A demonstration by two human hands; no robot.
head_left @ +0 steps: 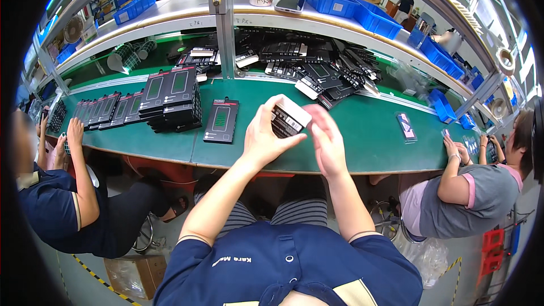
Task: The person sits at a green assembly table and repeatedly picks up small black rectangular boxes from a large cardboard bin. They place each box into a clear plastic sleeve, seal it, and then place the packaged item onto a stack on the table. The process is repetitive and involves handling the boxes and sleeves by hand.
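My left hand [263, 140] is wrapped around a black carton with a white end [288, 120], held above the green table in front of me. The carton's barcode side is turned toward me. My right hand [328, 143] is at the carton's right side with its fingers stretched out and slightly blurred; whether it touches the carton I cannot tell. A flat black box with a green panel [221, 122] lies left of my left hand. Further left are stacked black boxes of the same look [173, 96].
A large loose heap of black boxes [323, 68] lies at the back under the shelf. A row of boxes [107, 110] leans at left; a small flat packet [406, 127] lies at right. Blue bins [374, 20] line the shelf. Co-workers sit on both sides.
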